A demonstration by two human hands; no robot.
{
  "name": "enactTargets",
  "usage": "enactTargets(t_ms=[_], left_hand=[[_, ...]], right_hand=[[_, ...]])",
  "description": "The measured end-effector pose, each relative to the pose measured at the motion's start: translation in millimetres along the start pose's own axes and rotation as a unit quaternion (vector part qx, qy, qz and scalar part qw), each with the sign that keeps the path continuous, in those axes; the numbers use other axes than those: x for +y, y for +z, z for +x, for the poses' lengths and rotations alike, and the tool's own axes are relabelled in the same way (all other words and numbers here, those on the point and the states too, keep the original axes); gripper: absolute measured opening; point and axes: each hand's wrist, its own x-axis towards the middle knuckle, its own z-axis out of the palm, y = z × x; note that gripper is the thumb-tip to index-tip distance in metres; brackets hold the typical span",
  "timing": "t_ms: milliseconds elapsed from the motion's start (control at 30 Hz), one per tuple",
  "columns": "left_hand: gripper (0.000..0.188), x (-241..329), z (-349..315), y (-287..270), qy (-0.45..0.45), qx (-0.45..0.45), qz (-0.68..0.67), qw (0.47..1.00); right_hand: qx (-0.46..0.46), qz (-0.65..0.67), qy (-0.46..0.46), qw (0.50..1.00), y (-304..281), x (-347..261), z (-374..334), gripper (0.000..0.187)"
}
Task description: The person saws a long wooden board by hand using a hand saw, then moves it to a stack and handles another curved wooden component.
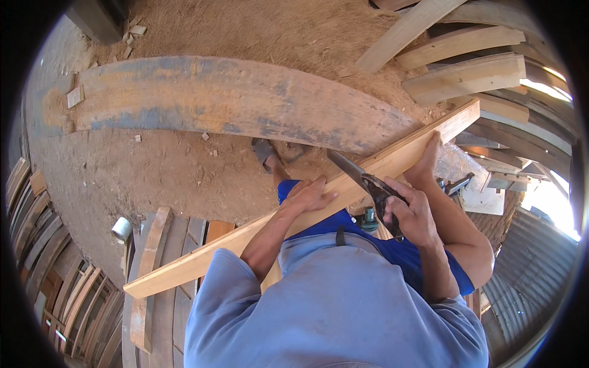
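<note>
A long pale wooden board [245, 236] runs slantwise across my lap, from lower left to upper right. My left hand [311, 195] grips its upper edge near the middle, fingers over the top. In my right hand [408, 211] is the black handle of a handsaw [345, 165], fingers wrapped round it. The saw's grey blade points up and to the left, across the board to the right of my left hand. How deep its teeth sit in the wood cannot be seen. My bare right foot [427, 161] presses against the board near its far end.
A wide weathered plank [202, 98] lies ahead on the sawdust-covered ground. Lumber [466, 80] is piled at the upper right, with more planks [175, 270] at lower left. A white can [121, 228] stands at left; a green power tool [368, 219] sits beneath the board.
</note>
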Motion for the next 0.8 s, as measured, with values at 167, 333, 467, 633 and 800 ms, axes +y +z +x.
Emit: enactTargets(t_ms=[167,333,467,633,800], left_hand=[[0.069,-16,-21,15,-0.009,0.005,0.006,1.0],[0.069,-28,-17,21,0.011,0.034,-0.04,0.999],[0.063,-38,-8,36,0.113,0.069,-0.12,0.984],[0.063,-9,-13,20,0.109,0.056,-0.097,0.988],[0.064,-9,-9,22,0.104,0.063,-0.089,0.989]], right_hand=[[-0.028,-0.035,0.005,0.999,1,-9,-2,0.05],[0.003,0.035,0.043,0.998,5,1,-4,0.05],[0.018,0.029,0.03,0.999,3,7,-8,0.047],[0.023,0.008,0.024,0.999,-1,3,-5,0.046],[0.023,0.0,0.037,0.999,-9,6,-2,0.046]])
